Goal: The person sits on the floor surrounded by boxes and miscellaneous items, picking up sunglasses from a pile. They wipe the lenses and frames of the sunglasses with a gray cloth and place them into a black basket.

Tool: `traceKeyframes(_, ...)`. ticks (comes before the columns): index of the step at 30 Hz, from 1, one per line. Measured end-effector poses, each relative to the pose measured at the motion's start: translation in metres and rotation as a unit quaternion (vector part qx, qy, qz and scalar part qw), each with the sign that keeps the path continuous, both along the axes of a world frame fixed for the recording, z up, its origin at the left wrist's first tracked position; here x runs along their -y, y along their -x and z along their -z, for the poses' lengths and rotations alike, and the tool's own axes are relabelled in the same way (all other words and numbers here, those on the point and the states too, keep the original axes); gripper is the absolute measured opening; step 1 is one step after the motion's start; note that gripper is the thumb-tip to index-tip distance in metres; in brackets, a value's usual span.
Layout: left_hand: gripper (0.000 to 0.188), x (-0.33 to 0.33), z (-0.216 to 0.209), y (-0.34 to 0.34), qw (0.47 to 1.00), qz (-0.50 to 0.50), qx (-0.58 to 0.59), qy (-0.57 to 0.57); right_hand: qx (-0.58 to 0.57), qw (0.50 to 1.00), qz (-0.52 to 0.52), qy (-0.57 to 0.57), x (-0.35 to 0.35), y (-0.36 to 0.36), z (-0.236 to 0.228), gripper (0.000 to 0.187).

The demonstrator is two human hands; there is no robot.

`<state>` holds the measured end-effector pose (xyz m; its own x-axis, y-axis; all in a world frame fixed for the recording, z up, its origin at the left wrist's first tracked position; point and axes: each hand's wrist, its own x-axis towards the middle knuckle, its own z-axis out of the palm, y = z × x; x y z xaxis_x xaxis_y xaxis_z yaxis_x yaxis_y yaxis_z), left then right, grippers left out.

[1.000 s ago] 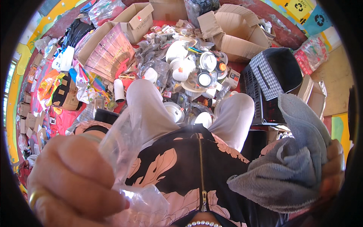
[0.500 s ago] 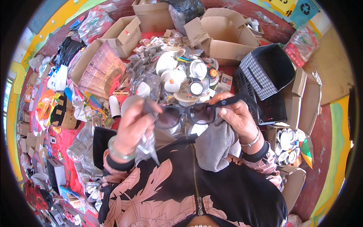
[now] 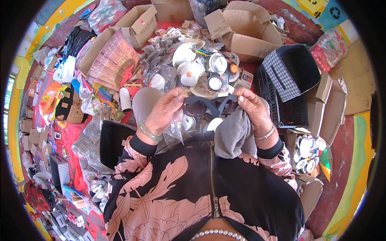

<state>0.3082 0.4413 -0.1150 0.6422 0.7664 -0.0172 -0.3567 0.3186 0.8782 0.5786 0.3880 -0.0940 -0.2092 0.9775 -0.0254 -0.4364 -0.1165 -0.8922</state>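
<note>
Head view: you've got dark sunglasses [image 3: 211, 106] up on the near side of the heap of white containers [image 3: 188, 73], arms folded across the lenses. Your left hand [image 3: 164, 110] pinches one end, with a clear bag [image 3: 173, 128] hanging from it; your right hand [image 3: 254, 110] pinches the other, grey cloth [image 3: 232, 136] bunched there too. They look like light, stiff plastic, probably kinda slick, and I'd guess the hinges won't love twisting. Grip the frame corners, thumbs off the lenses.

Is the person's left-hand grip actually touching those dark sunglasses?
Touching: the head view shows the left-hand grip pinching the dark sunglasses at one end, with no visible gap.
</note>
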Motion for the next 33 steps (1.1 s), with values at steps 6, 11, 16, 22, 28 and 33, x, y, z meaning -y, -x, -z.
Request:
traceKeyframes(6, 0.022, 0.004, 0.003, -0.005, 1.0, -0.007, 0.022, 0.02, 0.052, 0.995, -0.085, -0.025, -0.002, 0.0, -0.004, 0.01)
traceKeyframes(11, 0.019, 0.002, 0.011, -0.015, 0.997, -0.047, -0.057, -0.014, 0.137, 0.988, -0.071, 0.011, -0.004, 0.0, -0.009, 0.024)
traceKeyframes(16, 0.021, 0.008, -0.001, -0.017, 0.989, -0.045, -0.135, -0.039, 0.225, 0.973, -0.038, 0.024, 0.003, 0.013, -0.023, 0.048)
traceKeyframes(22, 0.02, 0.004, -0.01, -0.006, 0.979, -0.025, -0.19, -0.073, 0.197, 0.966, -0.161, 0.042, 0.007, 0.008, -0.026, 0.039)
traceKeyframes(28, 0.019, 0.002, -0.026, 0.0, 0.958, -0.016, -0.245, -0.148, 0.187, 0.965, -0.175, 0.049, 0.008, 0.011, -0.021, 0.038)
traceKeyframes(33, 0.025, 0.0, -0.003, -0.013, 0.957, -0.15, -0.212, -0.131, 0.166, 0.974, -0.078, 0.134, 0.002, 0.015, -0.011, 0.029)
